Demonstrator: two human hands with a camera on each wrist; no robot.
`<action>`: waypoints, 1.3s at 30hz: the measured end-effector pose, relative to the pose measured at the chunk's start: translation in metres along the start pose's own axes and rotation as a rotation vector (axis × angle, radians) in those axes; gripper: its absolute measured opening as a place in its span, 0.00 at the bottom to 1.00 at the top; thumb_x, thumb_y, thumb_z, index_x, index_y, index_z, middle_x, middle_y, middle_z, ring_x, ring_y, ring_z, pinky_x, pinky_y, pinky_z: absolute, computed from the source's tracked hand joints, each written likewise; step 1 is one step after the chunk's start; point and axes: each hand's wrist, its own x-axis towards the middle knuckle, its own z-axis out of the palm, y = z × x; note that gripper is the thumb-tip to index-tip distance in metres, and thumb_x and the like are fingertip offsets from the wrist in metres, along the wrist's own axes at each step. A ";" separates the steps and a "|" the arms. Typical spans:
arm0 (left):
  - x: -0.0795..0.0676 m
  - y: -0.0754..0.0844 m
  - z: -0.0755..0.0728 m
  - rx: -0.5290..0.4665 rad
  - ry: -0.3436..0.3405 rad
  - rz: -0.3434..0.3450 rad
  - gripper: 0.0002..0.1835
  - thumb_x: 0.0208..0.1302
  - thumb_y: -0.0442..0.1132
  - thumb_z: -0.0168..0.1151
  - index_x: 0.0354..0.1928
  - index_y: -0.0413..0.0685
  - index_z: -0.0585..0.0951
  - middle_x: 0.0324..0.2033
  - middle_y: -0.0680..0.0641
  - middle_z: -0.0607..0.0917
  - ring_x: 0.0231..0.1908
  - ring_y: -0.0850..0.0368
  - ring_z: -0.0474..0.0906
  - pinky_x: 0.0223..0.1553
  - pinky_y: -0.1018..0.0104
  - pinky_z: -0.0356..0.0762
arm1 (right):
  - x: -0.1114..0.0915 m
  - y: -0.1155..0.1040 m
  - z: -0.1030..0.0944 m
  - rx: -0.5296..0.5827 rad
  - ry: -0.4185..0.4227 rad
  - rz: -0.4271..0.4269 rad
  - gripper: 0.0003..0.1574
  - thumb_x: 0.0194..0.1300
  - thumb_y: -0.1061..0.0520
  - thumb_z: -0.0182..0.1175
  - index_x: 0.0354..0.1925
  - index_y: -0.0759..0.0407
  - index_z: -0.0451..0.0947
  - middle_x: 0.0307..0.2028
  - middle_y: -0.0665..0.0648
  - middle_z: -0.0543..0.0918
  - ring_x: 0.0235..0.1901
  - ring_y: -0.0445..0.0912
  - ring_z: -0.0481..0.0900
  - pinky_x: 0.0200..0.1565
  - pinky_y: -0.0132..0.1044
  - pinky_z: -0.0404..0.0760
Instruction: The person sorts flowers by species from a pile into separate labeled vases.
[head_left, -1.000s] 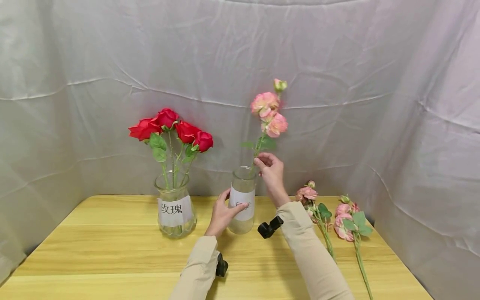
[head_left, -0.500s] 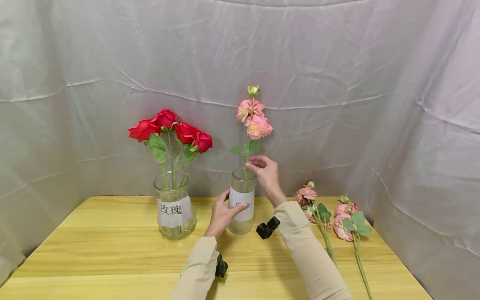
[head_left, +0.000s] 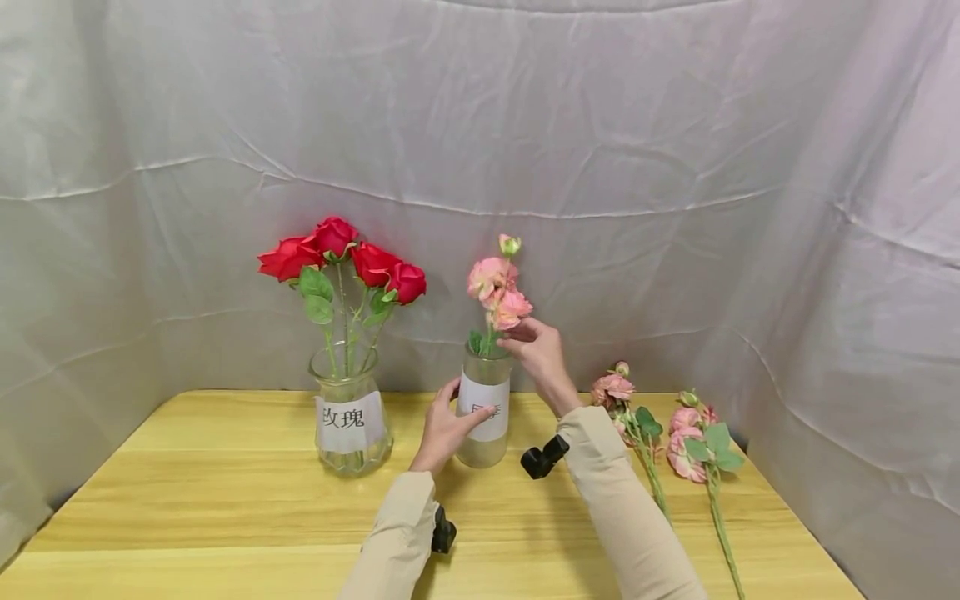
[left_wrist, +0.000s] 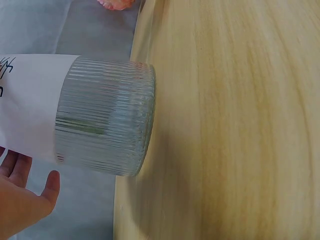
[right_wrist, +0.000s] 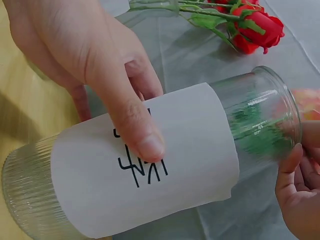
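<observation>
Glass vase [head_left: 481, 454], likely slick and breakable, sits in my left grip [head_left: 444, 427], while at its rim my right grip [head_left: 545, 360], pinching or not I can't tell, meets the pink flower [head_left: 494, 283] standing inside, probably light, best taken by the stem.

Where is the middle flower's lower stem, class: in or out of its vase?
In the vase: green leaves show through it; blooms stand above.
</observation>
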 end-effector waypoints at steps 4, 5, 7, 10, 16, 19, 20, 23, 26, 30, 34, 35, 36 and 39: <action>0.000 0.001 0.001 0.004 0.006 0.007 0.38 0.51 0.43 0.75 0.63 0.37 0.71 0.56 0.37 0.76 0.56 0.42 0.71 0.57 0.46 0.68 | -0.003 0.003 -0.003 0.037 -0.002 0.014 0.18 0.56 0.71 0.66 0.47 0.72 0.80 0.43 0.66 0.84 0.44 0.51 0.82 0.50 0.41 0.78; 0.000 0.001 0.001 0.007 0.005 0.006 0.38 0.51 0.43 0.75 0.63 0.37 0.71 0.56 0.37 0.76 0.56 0.42 0.71 0.57 0.46 0.68 | -0.004 0.003 -0.003 0.045 0.000 0.014 0.18 0.56 0.70 0.66 0.47 0.72 0.79 0.44 0.66 0.84 0.46 0.53 0.82 0.51 0.42 0.77; 0.001 0.001 0.001 0.011 0.004 0.001 0.38 0.51 0.43 0.75 0.63 0.37 0.71 0.56 0.37 0.76 0.57 0.42 0.70 0.57 0.46 0.67 | -0.005 0.004 -0.005 0.049 0.006 0.010 0.18 0.56 0.70 0.67 0.47 0.72 0.79 0.44 0.66 0.84 0.46 0.53 0.82 0.52 0.42 0.77; 0.001 0.001 0.002 0.020 0.004 -0.005 0.38 0.51 0.43 0.75 0.63 0.37 0.71 0.56 0.37 0.75 0.57 0.42 0.70 0.58 0.46 0.67 | -0.006 0.005 -0.008 0.058 0.014 0.007 0.19 0.55 0.69 0.67 0.47 0.71 0.79 0.44 0.65 0.84 0.45 0.51 0.81 0.50 0.40 0.77; 0.001 0.001 0.002 0.014 0.002 -0.010 0.38 0.51 0.43 0.75 0.63 0.37 0.71 0.57 0.37 0.75 0.57 0.42 0.70 0.58 0.46 0.67 | -0.008 0.011 -0.018 0.055 0.007 0.032 0.20 0.58 0.66 0.67 0.49 0.69 0.79 0.48 0.64 0.82 0.44 0.46 0.79 0.42 0.32 0.78; 0.001 0.001 0.002 0.011 -0.002 -0.011 0.39 0.51 0.43 0.75 0.63 0.37 0.70 0.57 0.37 0.75 0.57 0.42 0.70 0.58 0.46 0.67 | -0.010 0.013 -0.023 0.055 -0.003 0.035 0.20 0.59 0.65 0.66 0.51 0.69 0.78 0.50 0.65 0.81 0.44 0.45 0.79 0.40 0.31 0.77; 0.001 0.001 0.001 0.010 -0.003 -0.013 0.39 0.51 0.43 0.75 0.63 0.37 0.70 0.57 0.37 0.75 0.57 0.42 0.70 0.58 0.46 0.67 | -0.011 0.013 -0.025 0.059 -0.005 0.038 0.20 0.60 0.64 0.66 0.51 0.69 0.78 0.50 0.66 0.81 0.44 0.44 0.78 0.40 0.31 0.77; 0.001 0.001 0.001 0.004 -0.004 -0.018 0.39 0.52 0.44 0.75 0.64 0.37 0.70 0.56 0.37 0.75 0.57 0.42 0.70 0.57 0.47 0.67 | -0.013 0.015 -0.031 0.067 -0.003 0.058 0.20 0.61 0.64 0.65 0.51 0.70 0.77 0.50 0.66 0.80 0.42 0.42 0.78 0.39 0.31 0.77; 0.001 0.000 0.001 -0.001 -0.001 -0.019 0.39 0.51 0.44 0.75 0.64 0.38 0.70 0.56 0.37 0.75 0.56 0.43 0.70 0.57 0.47 0.67 | -0.015 0.015 -0.037 0.070 0.010 0.077 0.20 0.61 0.63 0.66 0.51 0.69 0.78 0.48 0.64 0.81 0.40 0.40 0.79 0.39 0.31 0.77; 0.000 -0.001 0.001 0.000 0.002 -0.009 0.39 0.51 0.44 0.75 0.64 0.37 0.70 0.56 0.37 0.75 0.56 0.42 0.70 0.57 0.47 0.67 | -0.019 0.014 -0.047 0.065 0.014 0.086 0.19 0.61 0.63 0.65 0.50 0.69 0.78 0.45 0.59 0.82 0.39 0.39 0.79 0.39 0.32 0.78; 0.000 0.000 0.001 -0.006 0.001 -0.007 0.39 0.52 0.44 0.75 0.64 0.37 0.70 0.56 0.37 0.74 0.56 0.42 0.70 0.57 0.46 0.67 | -0.023 0.016 -0.059 0.055 -0.004 0.082 0.20 0.63 0.63 0.64 0.53 0.70 0.76 0.46 0.59 0.82 0.40 0.40 0.78 0.42 0.37 0.78; -0.001 0.000 0.001 -0.009 0.001 -0.008 0.39 0.52 0.44 0.75 0.64 0.37 0.69 0.56 0.37 0.74 0.56 0.42 0.69 0.57 0.46 0.67 | -0.024 0.017 -0.062 0.048 -0.009 0.082 0.21 0.64 0.62 0.63 0.53 0.71 0.75 0.47 0.60 0.81 0.40 0.40 0.78 0.43 0.38 0.78; -0.001 0.000 0.001 -0.012 0.001 -0.011 0.39 0.52 0.44 0.75 0.64 0.37 0.69 0.56 0.37 0.74 0.57 0.42 0.69 0.57 0.46 0.67 | -0.025 0.018 -0.066 0.046 -0.015 0.084 0.22 0.65 0.61 0.63 0.54 0.71 0.75 0.48 0.61 0.81 0.41 0.41 0.77 0.44 0.38 0.78; -0.001 -0.001 0.001 -0.014 0.002 -0.014 0.39 0.52 0.44 0.75 0.64 0.38 0.69 0.57 0.38 0.74 0.57 0.42 0.69 0.57 0.46 0.67 | -0.027 0.020 -0.077 0.031 -0.023 0.089 0.24 0.67 0.58 0.62 0.56 0.70 0.74 0.52 0.64 0.78 0.45 0.44 0.76 0.45 0.37 0.77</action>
